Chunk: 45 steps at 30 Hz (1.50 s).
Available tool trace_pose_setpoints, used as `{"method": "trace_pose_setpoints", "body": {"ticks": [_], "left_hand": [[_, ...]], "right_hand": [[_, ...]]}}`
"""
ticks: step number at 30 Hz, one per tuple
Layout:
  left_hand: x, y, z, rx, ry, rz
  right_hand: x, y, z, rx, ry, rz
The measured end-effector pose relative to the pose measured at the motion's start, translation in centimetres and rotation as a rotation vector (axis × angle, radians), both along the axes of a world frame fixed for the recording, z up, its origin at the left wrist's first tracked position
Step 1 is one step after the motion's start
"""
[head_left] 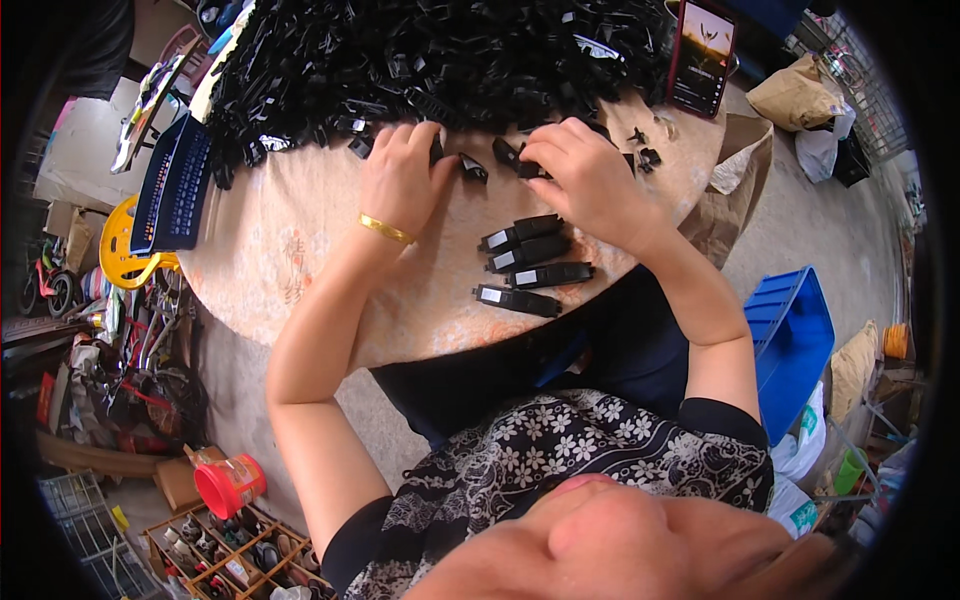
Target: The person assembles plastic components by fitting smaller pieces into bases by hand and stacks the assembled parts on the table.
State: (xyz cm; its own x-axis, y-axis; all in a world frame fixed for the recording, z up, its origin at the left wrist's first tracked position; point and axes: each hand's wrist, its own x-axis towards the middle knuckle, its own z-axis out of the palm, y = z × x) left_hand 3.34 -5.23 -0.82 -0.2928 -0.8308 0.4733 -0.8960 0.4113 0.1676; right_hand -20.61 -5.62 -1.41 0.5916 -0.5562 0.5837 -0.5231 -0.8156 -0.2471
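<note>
My left hand (403, 178), with a gold bracelet (386, 229) at its wrist, is at the near edge of a heap of black plastic parts (420, 60). Its fingers curl down, and a small black plastic piece (437, 150) shows between thumb and forefinger. To the right, my right hand (595, 180) pinches a dark, elongated black plastic part (508, 155). A loose black piece (473, 168) lies between the hands. Below the right hand, several long black plastic parts with pale labels (535, 275) lie roughly side by side on the patterned tablecloth (270, 270).
A phone (700, 58) with a lit screen stands at the table's far right. A dark blue basket (172, 185) rests on a yellow stool (118, 245) at left. On the floor are a blue crate (795, 340), a red bucket (230, 485) and a brown paper bag (735, 190).
</note>
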Motion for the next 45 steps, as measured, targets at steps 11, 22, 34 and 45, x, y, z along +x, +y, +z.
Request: {"method": "trace_pose_setpoints", "body": {"ticks": [11, 22, 34, 45], "left_hand": [[-0.2, 3.7, 2.7, 0.331, 0.152, -0.187], [-0.8, 3.5, 2.2, 0.286, 0.032, -0.215], [-3.0, 4.0, 0.6, 0.314, 0.227, -0.269], [-3.3, 3.9, 0.1, 0.352, 0.311, -0.205]], "right_hand": [[-1.6, 2.2, 2.1, 0.627, -0.217, 0.056], [-2.9, 0.4, 0.3, 0.480, -0.140, 0.224], [-3.5, 0.9, 2.2, 0.551, -0.158, 0.171], [-1.1, 0.9, 0.7, 0.256, -0.135, 0.166]]}}
